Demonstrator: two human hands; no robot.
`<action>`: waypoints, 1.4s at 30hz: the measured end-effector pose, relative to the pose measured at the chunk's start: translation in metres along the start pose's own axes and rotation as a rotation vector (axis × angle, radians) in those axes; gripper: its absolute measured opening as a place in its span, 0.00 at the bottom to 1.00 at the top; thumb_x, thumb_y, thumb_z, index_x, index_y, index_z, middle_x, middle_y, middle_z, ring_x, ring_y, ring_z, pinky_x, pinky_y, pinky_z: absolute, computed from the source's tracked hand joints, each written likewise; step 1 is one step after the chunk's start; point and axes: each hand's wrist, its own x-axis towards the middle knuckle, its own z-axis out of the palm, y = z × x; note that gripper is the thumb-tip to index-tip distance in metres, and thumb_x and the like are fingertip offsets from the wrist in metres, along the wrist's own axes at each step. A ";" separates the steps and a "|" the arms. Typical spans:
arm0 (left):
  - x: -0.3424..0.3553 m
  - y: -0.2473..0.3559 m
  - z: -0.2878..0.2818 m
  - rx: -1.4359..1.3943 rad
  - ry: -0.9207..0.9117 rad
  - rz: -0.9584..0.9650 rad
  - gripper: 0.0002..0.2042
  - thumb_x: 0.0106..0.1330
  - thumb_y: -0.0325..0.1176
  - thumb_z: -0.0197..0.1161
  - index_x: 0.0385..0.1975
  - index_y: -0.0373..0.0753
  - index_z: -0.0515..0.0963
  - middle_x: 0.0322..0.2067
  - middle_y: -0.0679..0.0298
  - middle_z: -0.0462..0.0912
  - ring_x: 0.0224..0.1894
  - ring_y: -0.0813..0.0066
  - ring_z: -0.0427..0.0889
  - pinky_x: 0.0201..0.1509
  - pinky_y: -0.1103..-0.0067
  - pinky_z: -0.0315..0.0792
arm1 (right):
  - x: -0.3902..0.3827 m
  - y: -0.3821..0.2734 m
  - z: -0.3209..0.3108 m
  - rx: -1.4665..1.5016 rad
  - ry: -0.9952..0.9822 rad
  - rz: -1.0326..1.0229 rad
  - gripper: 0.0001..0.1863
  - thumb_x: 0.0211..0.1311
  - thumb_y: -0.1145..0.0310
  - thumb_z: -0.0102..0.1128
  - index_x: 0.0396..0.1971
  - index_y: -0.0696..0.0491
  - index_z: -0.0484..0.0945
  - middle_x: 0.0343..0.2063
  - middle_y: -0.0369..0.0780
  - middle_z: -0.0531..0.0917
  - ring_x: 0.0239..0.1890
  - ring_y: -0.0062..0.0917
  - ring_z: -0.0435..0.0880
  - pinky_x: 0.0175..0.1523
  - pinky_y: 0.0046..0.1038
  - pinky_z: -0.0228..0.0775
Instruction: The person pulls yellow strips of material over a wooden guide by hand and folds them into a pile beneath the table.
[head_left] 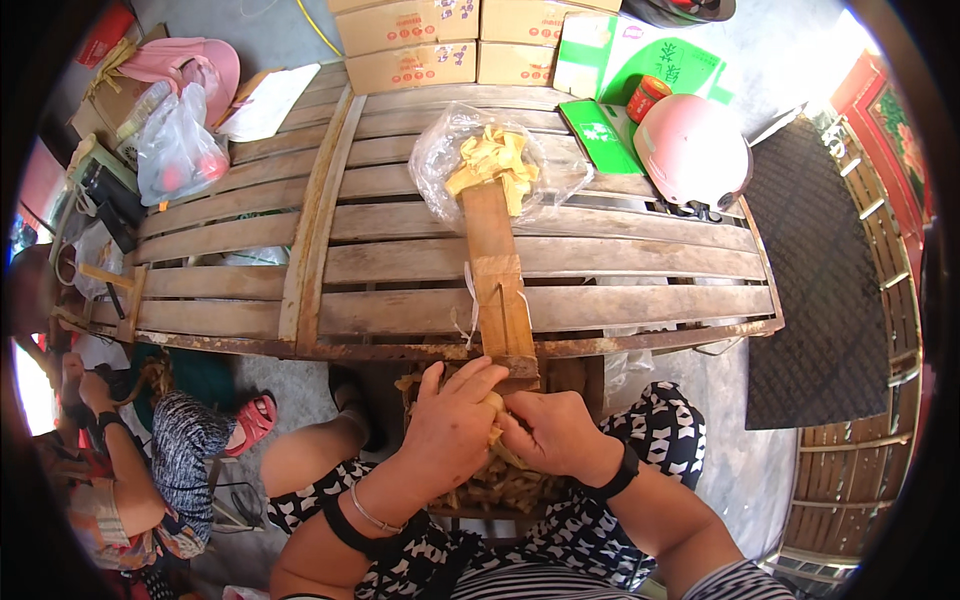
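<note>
A narrow wooden board (493, 240) lies on the slatted table, its near end jutting past the front edge. Right at that end, my left hand (450, 430) and my right hand (562, 432) meet, fingers bent and closed. Between them shows a small yellowish-brown piece (494, 402), mostly covered by the fingers, so its kind cannot be told. Under my hands is a heap of similar brownish pieces (505, 485), partly hidden by my arms. Pale yellow strips (497, 158) are piled at the board's far end, in a clear plastic bag (432, 150).
The slatted wooden table (620, 258) has a rusty metal edge. On it rest a pink helmet (692, 150), a green carton (603, 137), a bag with red things (182, 150) and a pink cap (205, 65). Cardboard boxes (415, 65) stand behind. Another person (120, 470) sits at left.
</note>
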 end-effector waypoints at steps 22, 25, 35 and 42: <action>0.001 -0.018 -0.001 -1.456 0.032 -0.530 0.06 0.62 0.28 0.66 0.32 0.35 0.76 0.21 0.66 0.78 0.19 0.83 0.73 0.21 0.86 0.66 | 0.009 -0.006 -0.031 1.008 -0.100 0.699 0.14 0.66 0.60 0.61 0.29 0.56 0.79 0.14 0.27 0.70 0.14 0.09 0.60 0.19 0.15 0.48; 0.012 -0.027 0.002 -1.362 0.215 -0.553 0.06 0.63 0.26 0.65 0.34 0.33 0.76 0.22 0.65 0.78 0.19 0.81 0.73 0.22 0.86 0.67 | 0.013 0.016 -0.030 0.781 0.178 0.515 0.10 0.61 0.65 0.67 0.28 0.56 0.79 0.19 0.29 0.77 0.20 0.10 0.69 0.25 0.15 0.60; 0.039 -0.075 0.048 -0.631 0.400 -0.436 0.07 0.65 0.30 0.64 0.36 0.33 0.79 0.26 0.67 0.79 0.26 0.80 0.77 0.32 0.80 0.72 | 0.038 0.045 -0.013 -0.272 0.520 0.124 0.09 0.60 0.71 0.68 0.28 0.59 0.76 0.19 0.31 0.78 0.21 0.10 0.71 0.24 0.17 0.64; 0.017 -0.025 -0.001 -0.762 0.431 -0.299 0.08 0.66 0.26 0.58 0.42 0.32 0.78 0.40 0.58 0.83 0.40 0.76 0.80 0.45 0.78 0.74 | 0.028 0.019 -0.015 0.129 0.541 0.007 0.08 0.56 0.67 0.68 0.26 0.53 0.78 0.18 0.38 0.78 0.19 0.31 0.78 0.24 0.26 0.70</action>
